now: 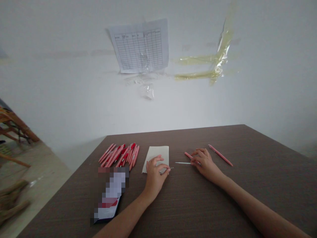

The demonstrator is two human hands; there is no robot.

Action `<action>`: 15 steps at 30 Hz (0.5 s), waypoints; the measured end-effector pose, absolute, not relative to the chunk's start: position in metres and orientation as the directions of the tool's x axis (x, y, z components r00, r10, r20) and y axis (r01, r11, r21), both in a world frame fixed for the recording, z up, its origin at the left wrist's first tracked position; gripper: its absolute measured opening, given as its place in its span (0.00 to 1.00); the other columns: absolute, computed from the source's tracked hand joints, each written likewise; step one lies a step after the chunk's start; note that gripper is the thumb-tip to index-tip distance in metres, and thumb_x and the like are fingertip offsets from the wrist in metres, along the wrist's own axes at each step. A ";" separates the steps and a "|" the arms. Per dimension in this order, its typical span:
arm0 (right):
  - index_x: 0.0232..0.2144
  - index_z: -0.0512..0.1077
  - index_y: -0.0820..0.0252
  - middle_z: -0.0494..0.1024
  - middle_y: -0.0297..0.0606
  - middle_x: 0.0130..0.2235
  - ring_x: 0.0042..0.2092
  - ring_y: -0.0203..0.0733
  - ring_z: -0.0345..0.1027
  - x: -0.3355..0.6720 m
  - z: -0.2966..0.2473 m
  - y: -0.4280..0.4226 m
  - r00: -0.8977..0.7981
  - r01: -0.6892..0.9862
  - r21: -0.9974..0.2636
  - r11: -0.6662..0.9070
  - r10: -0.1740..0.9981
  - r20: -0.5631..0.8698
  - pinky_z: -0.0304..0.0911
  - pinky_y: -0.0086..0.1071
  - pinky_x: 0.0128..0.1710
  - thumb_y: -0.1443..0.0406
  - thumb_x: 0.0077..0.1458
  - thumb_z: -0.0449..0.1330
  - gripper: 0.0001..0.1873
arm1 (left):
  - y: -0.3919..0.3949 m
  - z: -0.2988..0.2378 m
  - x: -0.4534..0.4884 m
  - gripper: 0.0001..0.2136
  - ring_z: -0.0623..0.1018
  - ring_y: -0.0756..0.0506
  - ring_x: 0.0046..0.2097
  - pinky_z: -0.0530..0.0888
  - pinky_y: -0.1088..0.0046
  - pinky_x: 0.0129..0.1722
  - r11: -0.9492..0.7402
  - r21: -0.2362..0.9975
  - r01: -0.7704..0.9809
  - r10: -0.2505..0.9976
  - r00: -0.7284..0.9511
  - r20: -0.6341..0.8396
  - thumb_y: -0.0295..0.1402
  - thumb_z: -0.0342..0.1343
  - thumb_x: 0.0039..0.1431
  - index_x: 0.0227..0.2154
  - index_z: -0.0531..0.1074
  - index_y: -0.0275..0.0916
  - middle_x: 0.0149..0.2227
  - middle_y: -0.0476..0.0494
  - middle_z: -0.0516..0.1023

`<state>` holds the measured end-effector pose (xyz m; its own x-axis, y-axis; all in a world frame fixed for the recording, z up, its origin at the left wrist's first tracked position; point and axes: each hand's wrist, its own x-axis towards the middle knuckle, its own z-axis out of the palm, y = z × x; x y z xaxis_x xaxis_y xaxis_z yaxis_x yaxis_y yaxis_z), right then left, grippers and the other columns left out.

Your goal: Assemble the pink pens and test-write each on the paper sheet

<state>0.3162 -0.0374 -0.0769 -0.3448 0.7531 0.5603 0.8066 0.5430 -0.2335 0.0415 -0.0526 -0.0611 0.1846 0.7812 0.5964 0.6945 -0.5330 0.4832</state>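
Observation:
My left hand (155, 175) is closed in a pinch over the lower right of a pale paper pad (159, 152). A small thin metallic piece (172, 168), perhaps a pen spring, pokes out from its thumb and fingertip. My right hand (204, 162) rests low on the table with its fingers closed on the end of a slim white pen refill (182, 162), whose tip points left. Just behind those fingers lies a pink pen barrel (187, 154), partly hidden by them. A whole pink pen (220, 155) lies to the right of that hand.
Several pink and red pens (119, 155) are heaped at the left of the dark wooden table (193, 205). Nearer me is a phone (111, 195), blurred out. Behind the table is a white wall with a taped printed sheet (141, 46). Wooden furniture (15, 122) stands at far left.

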 end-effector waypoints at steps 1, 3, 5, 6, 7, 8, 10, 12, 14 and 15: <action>0.32 0.75 0.55 0.74 0.42 0.46 0.55 0.54 0.58 0.316 -0.076 -0.037 -0.350 0.797 -0.240 0.554 0.748 0.565 0.60 0.54 0.55 0.70 0.59 0.57 0.07 | -0.052 -0.061 0.040 0.05 0.73 0.37 0.54 0.67 0.48 0.55 -0.534 0.490 0.689 0.776 0.170 0.607 0.25 0.66 0.50 0.26 0.80 0.44 0.45 0.41 0.76; 0.33 0.74 0.55 0.74 0.42 0.46 0.55 0.54 0.58 0.316 -0.074 -0.038 -0.359 0.778 -0.254 0.575 0.739 0.571 0.59 0.54 0.55 0.70 0.59 0.56 0.08 | -0.050 -0.061 0.039 0.05 0.74 0.38 0.54 0.69 0.50 0.55 -0.537 0.502 0.678 0.772 0.155 0.617 0.25 0.66 0.50 0.26 0.80 0.43 0.45 0.41 0.76; 0.33 0.74 0.55 0.74 0.42 0.46 0.56 0.53 0.57 0.315 -0.072 -0.040 -0.368 0.761 -0.264 0.592 0.730 0.576 0.59 0.54 0.56 0.70 0.60 0.57 0.07 | -0.050 -0.061 0.038 0.05 0.74 0.38 0.54 0.69 0.51 0.55 -0.542 0.508 0.669 0.771 0.157 0.617 0.25 0.66 0.50 0.26 0.80 0.43 0.44 0.41 0.76; 0.33 0.74 0.55 0.74 0.43 0.47 0.56 0.53 0.57 0.314 -0.070 -0.041 -0.374 0.755 -0.265 0.600 0.726 0.577 0.58 0.54 0.56 0.70 0.60 0.57 0.07 | -0.050 -0.061 0.038 0.05 0.74 0.38 0.54 0.69 0.51 0.55 -0.544 0.508 0.667 0.771 0.159 0.616 0.25 0.66 0.50 0.26 0.80 0.43 0.44 0.42 0.76; 0.33 0.73 0.55 0.74 0.43 0.47 0.56 0.53 0.57 0.314 -0.069 -0.042 -0.380 0.750 -0.266 0.606 0.723 0.577 0.58 0.54 0.57 0.70 0.59 0.57 0.07 | -0.050 -0.061 0.038 0.05 0.74 0.38 0.54 0.69 0.51 0.55 -0.546 0.507 0.667 0.770 0.162 0.617 0.25 0.66 0.50 0.26 0.80 0.44 0.44 0.42 0.76; 0.33 0.73 0.55 0.74 0.43 0.47 0.57 0.53 0.57 0.313 -0.068 -0.043 -0.386 0.747 -0.265 0.610 0.722 0.575 0.58 0.54 0.57 0.70 0.59 0.57 0.06 | -0.050 -0.061 0.038 0.05 0.74 0.38 0.54 0.69 0.51 0.55 -0.547 0.505 0.667 0.769 0.163 0.618 0.25 0.66 0.50 0.26 0.80 0.44 0.44 0.42 0.76; 0.32 0.74 0.55 0.74 0.42 0.48 0.57 0.53 0.56 0.312 -0.066 -0.044 -0.398 0.745 -0.259 0.615 0.721 0.568 0.57 0.55 0.57 0.69 0.59 0.58 0.06 | -0.051 -0.060 0.038 0.05 0.74 0.38 0.54 0.69 0.52 0.55 -0.547 0.503 0.669 0.769 0.164 0.619 0.25 0.66 0.50 0.26 0.81 0.44 0.44 0.43 0.76; 0.32 0.74 0.54 0.74 0.42 0.48 0.58 0.54 0.57 0.311 -0.065 -0.045 -0.404 0.748 -0.251 0.614 0.722 0.563 0.56 0.57 0.57 0.69 0.59 0.58 0.07 | -0.051 -0.060 0.038 0.05 0.74 0.38 0.54 0.69 0.52 0.55 -0.547 0.503 0.669 0.770 0.165 0.617 0.26 0.66 0.50 0.27 0.81 0.44 0.44 0.43 0.76; 0.33 0.74 0.54 0.74 0.42 0.48 0.58 0.54 0.57 0.311 -0.064 -0.045 -0.406 0.750 -0.249 0.612 0.724 0.558 0.55 0.59 0.58 0.69 0.59 0.58 0.07 | -0.052 -0.059 0.038 0.05 0.74 0.38 0.54 0.69 0.52 0.56 -0.545 0.503 0.670 0.771 0.166 0.614 0.26 0.66 0.50 0.26 0.81 0.44 0.44 0.43 0.76; 0.33 0.74 0.54 0.74 0.42 0.48 0.58 0.54 0.57 0.310 -0.063 -0.046 -0.407 0.750 -0.250 0.612 0.725 0.555 0.55 0.59 0.58 0.69 0.59 0.57 0.07 | -0.052 -0.059 0.038 0.05 0.74 0.38 0.54 0.68 0.52 0.56 -0.544 0.503 0.672 0.772 0.167 0.613 0.26 0.66 0.50 0.26 0.80 0.44 0.44 0.43 0.76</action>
